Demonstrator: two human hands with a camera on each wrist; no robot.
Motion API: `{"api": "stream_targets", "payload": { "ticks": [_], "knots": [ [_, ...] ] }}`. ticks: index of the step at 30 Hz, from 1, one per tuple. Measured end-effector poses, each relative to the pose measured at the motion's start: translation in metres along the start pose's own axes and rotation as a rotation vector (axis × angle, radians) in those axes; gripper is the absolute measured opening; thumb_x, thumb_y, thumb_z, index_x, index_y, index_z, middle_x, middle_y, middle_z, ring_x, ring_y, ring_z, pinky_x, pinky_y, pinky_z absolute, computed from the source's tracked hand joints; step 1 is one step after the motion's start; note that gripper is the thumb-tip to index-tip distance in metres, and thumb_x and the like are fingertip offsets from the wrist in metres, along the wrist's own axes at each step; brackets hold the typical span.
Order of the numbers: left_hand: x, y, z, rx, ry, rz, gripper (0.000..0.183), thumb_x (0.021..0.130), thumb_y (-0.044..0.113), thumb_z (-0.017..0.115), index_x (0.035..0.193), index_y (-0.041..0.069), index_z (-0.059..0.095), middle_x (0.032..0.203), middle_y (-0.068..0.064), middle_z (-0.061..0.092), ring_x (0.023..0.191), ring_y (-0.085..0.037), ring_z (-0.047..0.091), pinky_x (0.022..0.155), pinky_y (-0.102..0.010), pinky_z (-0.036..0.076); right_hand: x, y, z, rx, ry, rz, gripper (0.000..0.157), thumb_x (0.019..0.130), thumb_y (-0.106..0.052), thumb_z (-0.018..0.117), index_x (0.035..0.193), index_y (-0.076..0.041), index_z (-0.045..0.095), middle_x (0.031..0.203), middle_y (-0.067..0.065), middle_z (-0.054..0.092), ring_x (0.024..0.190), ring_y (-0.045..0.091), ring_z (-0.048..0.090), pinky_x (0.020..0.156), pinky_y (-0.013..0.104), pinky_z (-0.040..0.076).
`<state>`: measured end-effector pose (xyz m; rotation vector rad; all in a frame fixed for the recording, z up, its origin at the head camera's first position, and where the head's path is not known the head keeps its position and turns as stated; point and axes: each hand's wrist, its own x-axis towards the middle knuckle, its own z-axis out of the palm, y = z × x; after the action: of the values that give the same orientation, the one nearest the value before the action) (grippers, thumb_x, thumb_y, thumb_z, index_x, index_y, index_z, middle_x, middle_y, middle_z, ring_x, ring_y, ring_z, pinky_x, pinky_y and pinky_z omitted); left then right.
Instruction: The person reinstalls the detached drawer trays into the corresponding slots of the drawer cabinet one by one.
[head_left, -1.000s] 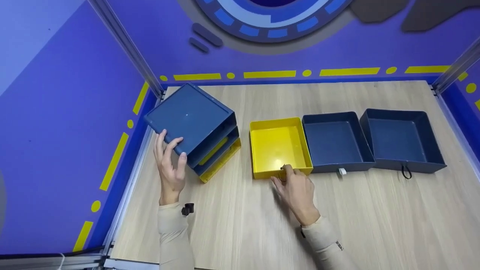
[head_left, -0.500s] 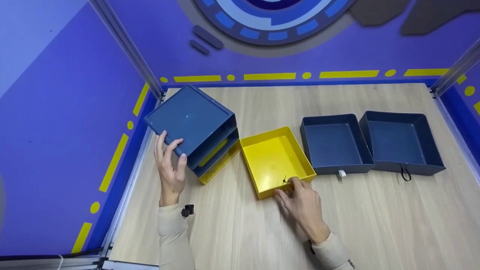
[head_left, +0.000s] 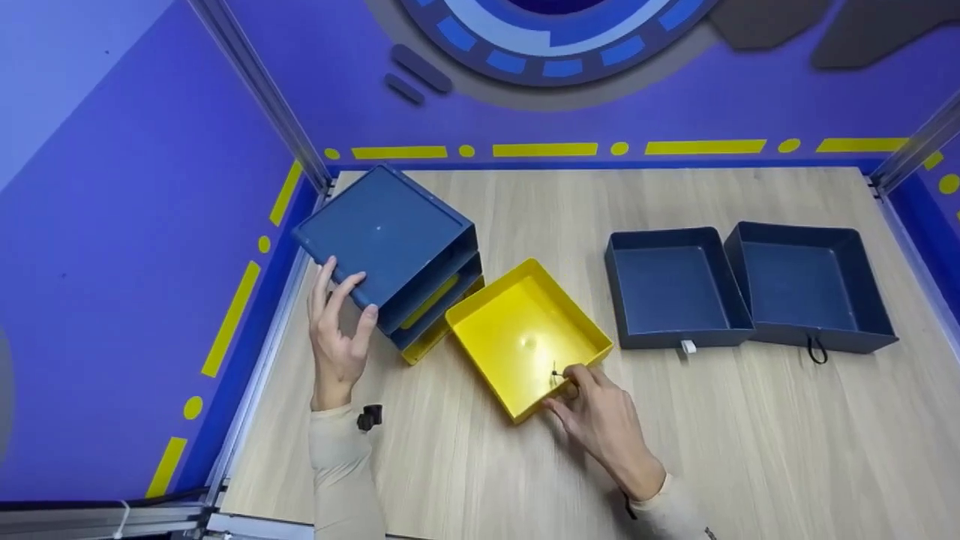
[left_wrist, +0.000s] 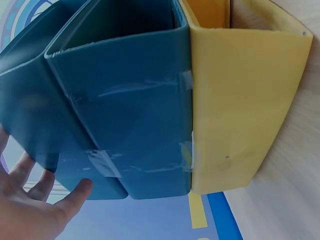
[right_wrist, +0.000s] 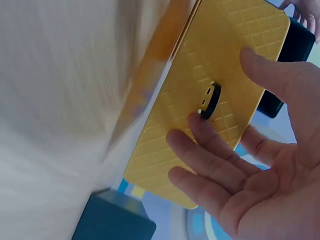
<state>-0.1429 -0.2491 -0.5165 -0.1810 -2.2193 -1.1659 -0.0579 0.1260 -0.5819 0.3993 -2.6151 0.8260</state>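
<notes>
A yellow drawer [head_left: 525, 337] lies turned at an angle on the table, its far left corner close to the cabinet's front. My right hand [head_left: 604, 416] pinches its front wall, index finger over the rim and thumb outside. In the right wrist view, a small black loop handle [right_wrist: 214, 101] sits on the quilted yellow front near my fingers. My left hand [head_left: 341, 337] rests spread fingers on the top edge and side of a stacked cabinet [head_left: 382, 232], blue above and yellow at the bottom. Its open slots face the yellow drawer.
Right of the yellow drawer stand two dark blue drawers, one with a white tab [head_left: 679, 289] and one with a black loop [head_left: 802, 289]. Patterned blue walls [head_left: 225, 135] border the wooden table [head_left: 465, 465] at the back and sides.
My right hand has drawn the yellow drawer left and towards me, away from the blue drawers, and turned it to face the cabinet. My left hand has stayed on the cabinet.
</notes>
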Motion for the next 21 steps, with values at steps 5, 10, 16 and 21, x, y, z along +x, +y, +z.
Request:
{"api": "stream_targets", "payload": {
  "ticks": [5,10,16,21],
  "knots": [
    [-0.001,-0.001,-0.004,0.013,-0.046,0.006,0.047,0.093,0.030,0.069,0.140,0.022,0.071,0.171,-0.009,0.039,0.162,-0.042,0.025,0.125,-0.073,0.021,0.004,-0.001,0.006,0.003,-0.035,-0.072,0.051,0.070,-0.025,0.101,0.105,-0.010,0.068,0.089,0.007,0.071,0.064,0.019,0.069,0.056,0.033,0.058],
    [0.000,0.000,-0.010,0.008,-0.089,-0.009,0.051,0.093,0.027,0.071,0.143,0.021,0.069,0.172,-0.010,0.038,0.163,-0.040,0.024,0.125,-0.072,0.024,0.006,0.001,0.008,0.028,-0.051,-0.102,0.053,0.068,-0.025,0.102,0.105,-0.009,0.068,0.090,0.005,0.071,0.067,0.019,0.070,0.058,0.035,0.059],
    [0.000,0.001,-0.011,0.006,-0.090,-0.016,0.051,0.093,0.029,0.072,0.144,0.022,0.068,0.173,-0.008,0.037,0.163,-0.041,0.025,0.125,-0.072,0.025,0.011,0.002,0.012,0.087,-0.097,-0.121,0.048,0.070,-0.024,0.100,0.103,-0.008,0.069,0.089,0.002,0.071,0.071,0.013,0.070,0.061,0.032,0.059],
    [-0.001,-0.001,-0.010,-0.007,-0.076,0.004,0.051,0.093,0.026,0.071,0.143,0.020,0.068,0.172,-0.010,0.037,0.163,-0.037,0.026,0.125,-0.071,0.026,0.012,0.001,0.016,0.079,-0.087,-0.137,0.048,0.071,-0.027,0.100,0.103,-0.008,0.069,0.085,0.000,0.071,0.070,0.012,0.070,0.061,0.033,0.059]
  ]
}}
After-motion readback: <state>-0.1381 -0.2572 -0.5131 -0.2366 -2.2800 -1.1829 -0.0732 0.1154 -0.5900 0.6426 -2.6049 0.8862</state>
